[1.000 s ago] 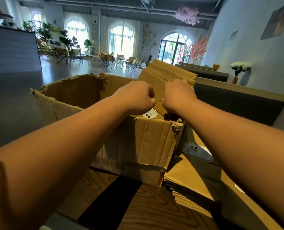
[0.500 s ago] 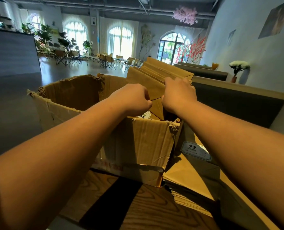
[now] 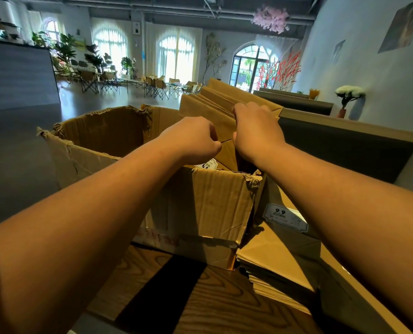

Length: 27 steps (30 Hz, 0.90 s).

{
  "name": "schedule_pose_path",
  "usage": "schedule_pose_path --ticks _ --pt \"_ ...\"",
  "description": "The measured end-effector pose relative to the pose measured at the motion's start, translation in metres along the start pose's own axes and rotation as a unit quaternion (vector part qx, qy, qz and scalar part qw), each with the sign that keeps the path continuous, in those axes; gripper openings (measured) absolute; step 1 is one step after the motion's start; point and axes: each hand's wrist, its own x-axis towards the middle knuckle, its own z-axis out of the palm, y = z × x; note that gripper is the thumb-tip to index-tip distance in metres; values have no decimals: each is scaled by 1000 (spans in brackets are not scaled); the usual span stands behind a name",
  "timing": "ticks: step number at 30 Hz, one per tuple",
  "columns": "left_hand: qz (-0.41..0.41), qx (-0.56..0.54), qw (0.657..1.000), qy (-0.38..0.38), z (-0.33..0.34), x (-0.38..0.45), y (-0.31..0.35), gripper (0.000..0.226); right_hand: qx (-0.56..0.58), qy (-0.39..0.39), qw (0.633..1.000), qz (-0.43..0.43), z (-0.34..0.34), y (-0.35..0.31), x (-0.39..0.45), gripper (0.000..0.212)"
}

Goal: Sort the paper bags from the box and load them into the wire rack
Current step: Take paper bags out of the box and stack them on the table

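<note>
Paper bags: a bundle of flat brown paper bags (image 3: 208,112) stands upright in the right end of the box, its top edges fanned and rising well above the box rim.
Right hand: the right hand (image 3: 257,130) is clamped over the top right part of the bundle, fingers curled over the bags' upper edges, back of the hand toward the camera.
Left hand: the left hand (image 3: 196,138) is curled in a fist against the near face of the bundle, just left of the right hand; it appears to pinch a bag edge, though the fingertips are hidden.
Box: a worn corrugated cardboard box (image 3: 215,201), top flaps torn off and rim ragged, sits on the counter; the left part of its interior looks bare as far as the view reaches.
Label in box: a white price label (image 3: 208,164) peeps above the near rim, below the left hand, partly hidden.
Second stack: a stack of flat paper bags (image 3: 280,256) lies on the counter, just beside the box's right corner, with a white label reading 9.9 (image 3: 285,214) on top.
Counter: a wood-grain counter (image 3: 220,300) with a dark stripe.
Surroundings: a white flower in a vase (image 3: 349,96) stands on a ledge at right; folding chairs (image 3: 92,79) and potted plants stand far behind by arched windows.
</note>
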Motion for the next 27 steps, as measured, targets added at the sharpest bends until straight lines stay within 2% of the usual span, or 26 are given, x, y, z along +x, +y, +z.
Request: schedule_pose_path --ticks 4,9,15,22,27 --pt "2 -3 1000 -1 0 0 0 34 -23 -13 1000 -8 3 2 1 26" --pt "0 -4 1000 3 0 0 0 33 11 -97 995 30 3 6 1 21" --pt "-5 -10 1000 7 -1 -1 0 30 16 -82 996 26 2 6 1 26" --pt "-17 -16 999 28 -3 -3 0 26 139 -23 987 77 -4 12 -5 9" --pt "-26 -18 997 74 -9 -12 6 27 313 6 936 163 -13 19 -8 9"
